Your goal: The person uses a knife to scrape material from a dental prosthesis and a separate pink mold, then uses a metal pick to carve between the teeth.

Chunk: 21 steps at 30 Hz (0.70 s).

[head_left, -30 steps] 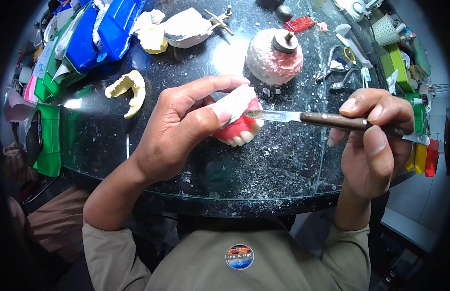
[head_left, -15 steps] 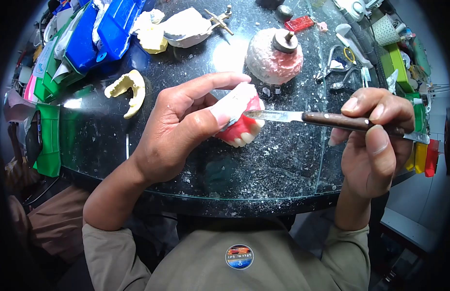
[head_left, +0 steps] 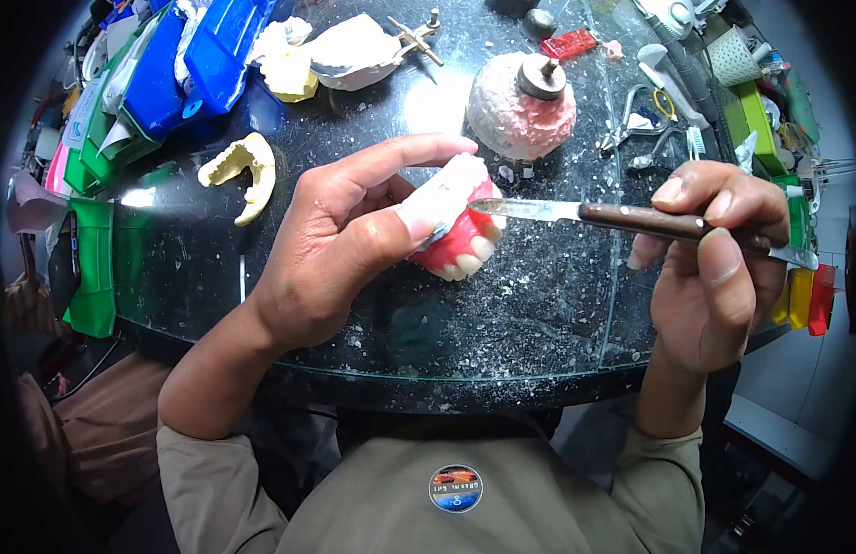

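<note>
My left hand (head_left: 340,226) grips a denture model (head_left: 460,245), thumb on its near side and fingers on the far side. It has a white plaster base, pink gum wax and a row of cream teeth; part of it is hidden by the thumb. Between the thumb and fingers of my right hand (head_left: 718,245) is a wax knife (head_left: 640,220) with a dark wooden handle. The knife's blade lies level, pointing left, its tip at the pink gum just under the plaster edge.
Behind the model stands a pink-and-white plaster lump (head_left: 520,111) with a metal knob. A cream arch-shaped cast (head_left: 248,175) lies to the left. Blue bins (head_left: 220,65) crowd the back left. Scissors (head_left: 635,115) and a red block (head_left: 569,43) lie right. White crumbs litter the dark tabletop (head_left: 529,323).
The knife has shifted slightly right and up, its blade a little higher along the gum edge. The model has turned very slightly in my left hand.
</note>
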Motion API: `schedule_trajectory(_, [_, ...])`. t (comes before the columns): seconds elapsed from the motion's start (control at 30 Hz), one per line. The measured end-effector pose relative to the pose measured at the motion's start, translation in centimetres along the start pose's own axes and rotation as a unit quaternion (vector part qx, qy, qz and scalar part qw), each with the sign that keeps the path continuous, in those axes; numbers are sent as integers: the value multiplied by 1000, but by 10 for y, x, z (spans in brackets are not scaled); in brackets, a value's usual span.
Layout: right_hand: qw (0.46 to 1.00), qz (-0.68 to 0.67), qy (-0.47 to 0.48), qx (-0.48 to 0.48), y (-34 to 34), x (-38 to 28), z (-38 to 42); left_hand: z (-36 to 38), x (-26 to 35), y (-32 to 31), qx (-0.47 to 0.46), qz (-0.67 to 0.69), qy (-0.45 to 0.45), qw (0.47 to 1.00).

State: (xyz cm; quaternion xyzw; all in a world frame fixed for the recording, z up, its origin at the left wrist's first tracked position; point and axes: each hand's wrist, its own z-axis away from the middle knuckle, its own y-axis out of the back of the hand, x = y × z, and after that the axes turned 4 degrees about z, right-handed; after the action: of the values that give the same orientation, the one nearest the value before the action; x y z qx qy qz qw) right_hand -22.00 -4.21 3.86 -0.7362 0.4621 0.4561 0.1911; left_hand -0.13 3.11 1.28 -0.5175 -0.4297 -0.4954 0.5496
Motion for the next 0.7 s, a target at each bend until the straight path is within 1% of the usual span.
schedule_trajectory(0.23, [1000,-10,26,-12,3,4,-1,0,0,2,-1,-12,3,1000])
schedule_trajectory(0.37, [999,-9,35,-13,4,6,-1,1,1,0,3,6,1,1000])
schedule_trajectory(0.7, [1000,-7,20,-3,4,6,-1,1,2,2,-18,15,1,1000])
